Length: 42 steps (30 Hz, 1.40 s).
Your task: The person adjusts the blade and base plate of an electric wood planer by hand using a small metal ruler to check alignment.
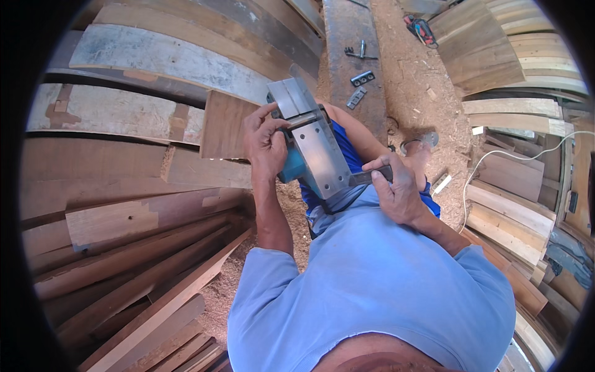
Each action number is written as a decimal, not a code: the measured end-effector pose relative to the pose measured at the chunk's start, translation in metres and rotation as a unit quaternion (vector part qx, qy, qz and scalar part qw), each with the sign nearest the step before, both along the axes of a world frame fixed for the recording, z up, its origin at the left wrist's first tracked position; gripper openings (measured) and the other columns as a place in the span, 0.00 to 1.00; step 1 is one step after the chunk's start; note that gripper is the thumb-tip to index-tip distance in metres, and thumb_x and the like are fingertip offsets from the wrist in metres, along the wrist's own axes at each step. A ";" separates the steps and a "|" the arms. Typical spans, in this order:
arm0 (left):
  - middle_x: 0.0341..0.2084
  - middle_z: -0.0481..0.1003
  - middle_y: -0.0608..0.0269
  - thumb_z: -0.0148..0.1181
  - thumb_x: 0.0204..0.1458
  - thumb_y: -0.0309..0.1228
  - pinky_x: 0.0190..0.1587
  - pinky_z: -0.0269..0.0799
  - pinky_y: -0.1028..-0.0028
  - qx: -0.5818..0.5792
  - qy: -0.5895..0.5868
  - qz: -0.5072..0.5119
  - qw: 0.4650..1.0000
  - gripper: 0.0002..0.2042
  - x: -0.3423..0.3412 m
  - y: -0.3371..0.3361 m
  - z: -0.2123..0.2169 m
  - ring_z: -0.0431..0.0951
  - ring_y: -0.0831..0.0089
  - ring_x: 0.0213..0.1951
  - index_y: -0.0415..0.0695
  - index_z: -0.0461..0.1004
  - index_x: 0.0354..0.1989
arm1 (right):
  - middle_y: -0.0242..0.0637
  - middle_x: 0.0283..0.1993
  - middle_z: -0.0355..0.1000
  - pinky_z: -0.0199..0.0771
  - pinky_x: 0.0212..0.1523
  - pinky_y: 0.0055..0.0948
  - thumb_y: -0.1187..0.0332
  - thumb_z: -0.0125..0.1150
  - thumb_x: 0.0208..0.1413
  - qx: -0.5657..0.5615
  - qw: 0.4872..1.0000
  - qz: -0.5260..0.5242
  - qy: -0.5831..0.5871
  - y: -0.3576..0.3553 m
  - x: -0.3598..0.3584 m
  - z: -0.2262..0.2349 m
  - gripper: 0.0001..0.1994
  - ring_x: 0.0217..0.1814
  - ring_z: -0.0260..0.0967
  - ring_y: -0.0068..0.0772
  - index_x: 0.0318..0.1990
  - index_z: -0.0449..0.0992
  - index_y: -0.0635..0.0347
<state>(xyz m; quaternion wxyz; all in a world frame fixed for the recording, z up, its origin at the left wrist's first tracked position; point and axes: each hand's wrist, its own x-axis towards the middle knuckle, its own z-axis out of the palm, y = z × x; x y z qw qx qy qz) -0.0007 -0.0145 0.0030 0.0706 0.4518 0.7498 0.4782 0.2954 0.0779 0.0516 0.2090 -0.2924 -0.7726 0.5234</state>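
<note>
An electric hand planer (pixel 316 158) with a teal body rests upside down across my lap, its shiny metal sole facing up. A slot with the cutter drum (pixel 302 121) crosses the sole near the far end. My left hand (pixel 265 139) is wrapped round the planer's left side, with the thumb by the slot. In my right hand (pixel 400 193) is a flat dark bar (pixel 370 176), pinched between thumb and fingers. The bar's left end meets the near right corner of the sole; whether it touches is hard to tell. Its exact kind is unclear.
On the plank bench (pixel 350 65) ahead lie a T-shaped tool (pixel 361 51), a metal block with holes (pixel 362 78) and a small metal plate (pixel 356 97). Boards (pixel 155 56) are stacked left and right. A white cable (pixel 489 155) runs along the right over sawdust.
</note>
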 end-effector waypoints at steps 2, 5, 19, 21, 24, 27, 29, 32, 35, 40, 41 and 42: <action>0.55 0.78 0.47 0.49 0.44 0.15 0.65 0.71 0.60 -0.001 0.001 -0.012 1.000 0.17 0.000 0.000 0.002 0.75 0.56 0.60 0.40 0.86 0.33 | 0.38 0.33 0.74 0.70 0.31 0.30 0.74 0.53 0.69 -0.006 1.000 0.003 -0.005 0.000 0.000 0.000 0.07 0.27 0.69 0.25 0.50 0.72 0.64; 0.56 0.78 0.47 0.49 0.44 0.15 0.66 0.70 0.60 -0.004 -0.012 -0.010 1.000 0.17 0.001 0.001 0.002 0.74 0.55 0.60 0.40 0.86 0.33 | 0.38 0.31 0.72 0.70 0.30 0.31 0.74 0.53 0.68 -0.010 1.000 0.005 -0.016 0.001 0.001 0.001 0.07 0.26 0.69 0.26 0.50 0.72 0.64; 0.56 0.78 0.49 0.51 0.46 0.18 0.63 0.70 0.58 -0.012 -0.005 0.058 0.998 0.16 0.002 0.000 -0.004 0.73 0.53 0.59 0.43 0.87 0.34 | 0.40 0.30 0.74 0.71 0.32 0.33 0.75 0.54 0.67 0.002 1.000 -0.005 0.003 -0.002 0.003 0.000 0.06 0.26 0.71 0.29 0.49 0.72 0.65; 0.55 0.78 0.49 0.52 0.45 0.17 0.62 0.71 0.58 0.000 -0.002 0.049 0.999 0.15 0.001 0.000 -0.005 0.74 0.54 0.58 0.43 0.86 0.33 | 0.40 0.31 0.74 0.72 0.32 0.33 0.75 0.54 0.67 -0.004 1.000 0.000 -0.006 -0.001 0.003 0.001 0.06 0.26 0.71 0.29 0.49 0.72 0.65; 0.55 0.78 0.49 0.51 0.45 0.15 0.63 0.71 0.59 0.010 -0.002 0.022 1.000 0.15 0.001 0.000 -0.002 0.75 0.54 0.58 0.42 0.85 0.32 | 0.40 0.30 0.74 0.71 0.32 0.33 0.75 0.54 0.67 0.005 1.000 -0.004 0.008 -0.002 0.003 -0.001 0.06 0.26 0.71 0.29 0.49 0.72 0.65; 0.56 0.77 0.48 0.49 0.46 0.14 0.68 0.71 0.59 -0.007 -0.004 -0.007 1.000 0.16 0.001 0.001 0.001 0.75 0.55 0.61 0.39 0.85 0.33 | 0.39 0.30 0.73 0.71 0.31 0.32 0.75 0.54 0.67 0.012 1.000 -0.010 0.014 -0.002 0.003 -0.002 0.07 0.26 0.70 0.28 0.49 0.72 0.65; 0.56 0.77 0.48 0.49 0.46 0.13 0.68 0.71 0.59 -0.012 -0.004 -0.009 1.000 0.15 0.001 0.001 0.003 0.75 0.55 0.61 0.39 0.85 0.32 | 0.38 0.30 0.73 0.71 0.31 0.31 0.76 0.54 0.67 0.003 1.000 -0.006 0.012 -0.002 0.003 -0.002 0.07 0.26 0.70 0.28 0.49 0.72 0.65; 0.57 0.77 0.47 0.49 0.46 0.14 0.68 0.69 0.59 -0.012 0.011 0.013 1.000 0.16 0.000 0.001 -0.001 0.74 0.54 0.62 0.40 0.85 0.33 | 0.38 0.30 0.73 0.70 0.31 0.30 0.76 0.54 0.67 -0.006 1.000 0.000 0.001 -0.001 0.003 -0.001 0.07 0.26 0.70 0.27 0.50 0.72 0.65; 0.55 0.79 0.49 0.52 0.46 0.17 0.63 0.69 0.58 -0.007 0.001 0.071 0.997 0.14 0.004 0.002 -0.003 0.74 0.52 0.58 0.43 0.86 0.32 | 0.37 0.30 0.73 0.70 0.30 0.30 0.76 0.54 0.67 -0.002 1.000 0.002 0.002 0.000 0.002 0.001 0.07 0.25 0.69 0.26 0.50 0.72 0.65; 0.56 0.78 0.48 0.51 0.47 0.18 0.64 0.69 0.58 -0.010 -0.022 0.062 0.998 0.16 0.001 0.000 -0.006 0.74 0.52 0.59 0.43 0.87 0.35 | 0.41 0.34 0.76 0.73 0.35 0.32 0.76 0.55 0.66 0.016 0.999 0.001 0.031 -0.002 -0.005 0.010 0.07 0.30 0.74 0.31 0.49 0.72 0.66; 0.56 0.78 0.48 0.51 0.47 0.18 0.64 0.69 0.58 -0.009 -0.027 0.061 0.998 0.17 0.002 0.001 -0.006 0.74 0.52 0.59 0.43 0.87 0.35 | 0.42 0.35 0.77 0.74 0.37 0.33 0.76 0.56 0.65 0.025 0.998 0.002 0.049 -0.003 -0.009 0.010 0.08 0.32 0.75 0.32 0.49 0.72 0.66; 0.56 0.78 0.48 0.51 0.47 0.18 0.64 0.69 0.58 -0.007 -0.030 0.059 0.998 0.17 0.001 0.001 -0.006 0.74 0.52 0.59 0.43 0.87 0.35 | 0.43 0.36 0.78 0.75 0.39 0.34 0.76 0.56 0.65 0.035 0.997 0.004 0.067 -0.004 -0.012 0.010 0.08 0.34 0.77 0.34 0.49 0.72 0.66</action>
